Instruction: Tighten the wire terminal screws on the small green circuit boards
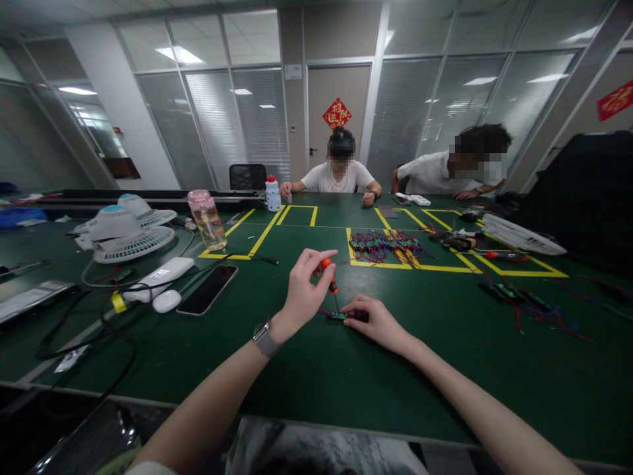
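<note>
My left hand [307,284] is closed on the orange and black handle of a screwdriver [333,284]. The screwdriver stands nearly upright, its thin shaft pointing down at a small green circuit board [338,316] with wires at its left end. Whether the tip touches the board I cannot make out. My right hand [370,320] rests on the table and pinches the right end of that board, where a dark part shows under the fingers. Beyond my hands lies a bundle of similar wired boards [388,245].
A phone [208,290], a white case [167,301], a pink-lided bottle [208,221] and white fans [119,231] stand left. Loose wired boards [514,293] and a red-black tool [507,256] lie right. Two people [341,175] sit across the green table [297,396].
</note>
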`<state>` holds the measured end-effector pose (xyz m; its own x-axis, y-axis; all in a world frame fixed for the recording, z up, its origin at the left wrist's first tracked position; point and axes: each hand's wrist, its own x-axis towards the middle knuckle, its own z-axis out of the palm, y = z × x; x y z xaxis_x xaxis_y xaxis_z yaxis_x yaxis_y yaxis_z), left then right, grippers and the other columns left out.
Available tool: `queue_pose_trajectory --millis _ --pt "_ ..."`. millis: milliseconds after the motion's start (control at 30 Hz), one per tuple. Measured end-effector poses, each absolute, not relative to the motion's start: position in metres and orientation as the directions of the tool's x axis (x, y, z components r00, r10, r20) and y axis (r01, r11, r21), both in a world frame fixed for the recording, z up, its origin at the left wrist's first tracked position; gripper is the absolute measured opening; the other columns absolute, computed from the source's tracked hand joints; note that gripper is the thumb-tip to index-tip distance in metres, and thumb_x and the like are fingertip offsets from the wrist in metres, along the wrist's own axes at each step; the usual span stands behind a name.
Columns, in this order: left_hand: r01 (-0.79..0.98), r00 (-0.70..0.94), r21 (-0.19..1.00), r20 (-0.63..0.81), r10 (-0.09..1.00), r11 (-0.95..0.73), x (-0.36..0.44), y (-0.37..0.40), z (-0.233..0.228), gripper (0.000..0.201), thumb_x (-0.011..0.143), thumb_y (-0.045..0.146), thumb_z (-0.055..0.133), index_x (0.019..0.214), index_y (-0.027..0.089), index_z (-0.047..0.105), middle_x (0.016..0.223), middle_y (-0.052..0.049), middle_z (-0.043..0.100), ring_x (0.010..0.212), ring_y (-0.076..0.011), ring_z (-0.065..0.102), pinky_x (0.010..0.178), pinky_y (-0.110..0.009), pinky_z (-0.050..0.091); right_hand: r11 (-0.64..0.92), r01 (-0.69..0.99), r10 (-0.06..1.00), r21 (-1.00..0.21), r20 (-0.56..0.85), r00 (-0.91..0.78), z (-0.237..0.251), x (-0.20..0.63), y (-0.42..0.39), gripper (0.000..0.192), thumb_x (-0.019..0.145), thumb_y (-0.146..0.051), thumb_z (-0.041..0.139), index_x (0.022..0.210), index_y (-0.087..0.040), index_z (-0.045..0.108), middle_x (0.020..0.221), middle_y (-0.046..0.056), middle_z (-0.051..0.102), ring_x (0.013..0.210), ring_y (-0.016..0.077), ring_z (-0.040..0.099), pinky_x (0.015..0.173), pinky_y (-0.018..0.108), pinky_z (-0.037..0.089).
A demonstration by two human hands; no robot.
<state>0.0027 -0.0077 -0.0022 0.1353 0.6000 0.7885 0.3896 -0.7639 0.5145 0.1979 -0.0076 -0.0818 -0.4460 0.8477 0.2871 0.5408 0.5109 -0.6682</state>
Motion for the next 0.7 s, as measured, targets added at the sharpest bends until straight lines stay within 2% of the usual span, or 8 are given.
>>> queue_pose_trajectory --millis 100,233,400,567,700 --pt "0.393 0.132 0.515 0.788 0.601 -0.762 0.0018 -0.0064 -0.0029 0.02 0.09 0.023 0.057 0.107 0.019 0.066 0.087 -0.002 0.052 0.075 -0.012 0.051 0.071 -0.025 0.044 0.505 0.535 0.851 -0.677 0.29 -0.437 -0.0835 0.1981 -0.0063 0.012 0.079 -0.019 0.069 0.09 -0.017 0.073 0.081 0.003 0.06 0.073 0.0155 0.058 0.068 0.027 0.047" --pt "0.361 0.143 0.516 0.793 0.593 -0.777 0.0016 -0.0053 -0.0044 0.029 0.096 0.019 0.043 0.119 0.019 0.061 0.1 -0.005 0.057 0.091 -0.0139 0.055 0.081 -0.026 0.045 0.508 0.529 0.848 -0.68 0.288 -0.445 -0.0834 0.1985 -0.0059 0.011 0.08 -0.021 0.069 0.089 -0.017 0.074 0.081 0.003 0.06 0.073 0.0156 0.058 0.067 0.027 0.046" --pt "0.408 0.115 0.509 0.795 0.595 -0.758 0.0027 -0.0066 -0.0031 0.02 0.09 0.024 0.057 0.108 0.02 0.066 0.086 -0.002 0.054 0.076 -0.0122 0.053 0.073 -0.025 0.045 0.505 0.528 0.85 -0.683 0.287 -0.441 -0.082 0.1979 -0.0064 0.011 0.08 -0.02 0.069 0.088 -0.017 0.074 0.081 0.003 0.06 0.073 0.0161 0.058 0.067 0.027 0.046" --pt "0.355 0.232 0.51 0.763 0.603 -0.783 0.0026 -0.0087 -0.0009 0.028 0.094 0.018 0.046 0.119 0.019 0.059 0.097 -0.004 0.057 0.081 -0.0124 0.055 0.074 -0.024 0.046 0.506 0.53 0.849 -0.681 0.285 -0.444 -0.0818 0.1972 -0.0072 0.011 0.079 -0.019 0.069 0.089 -0.017 0.074 0.081 0.003 0.06 0.072 0.0159 0.058 0.067 0.027 0.046" --pt "0.392 0.222 0.503 0.761 0.61 -0.77 0.0034 -0.0071 -0.0019 0.024 0.091 0.021 0.055 0.114 0.02 0.06 0.09 -0.002 0.056 0.075 -0.0117 0.053 0.071 -0.024 0.045 0.516 0.53 0.844 -0.673 0.292 -0.45 -0.081 0.1968 -0.0078 0.01 0.08 -0.018 0.068 0.088 -0.017 0.074 0.08 0.003 0.059 0.072 0.0158 0.058 0.067 0.027 0.046"
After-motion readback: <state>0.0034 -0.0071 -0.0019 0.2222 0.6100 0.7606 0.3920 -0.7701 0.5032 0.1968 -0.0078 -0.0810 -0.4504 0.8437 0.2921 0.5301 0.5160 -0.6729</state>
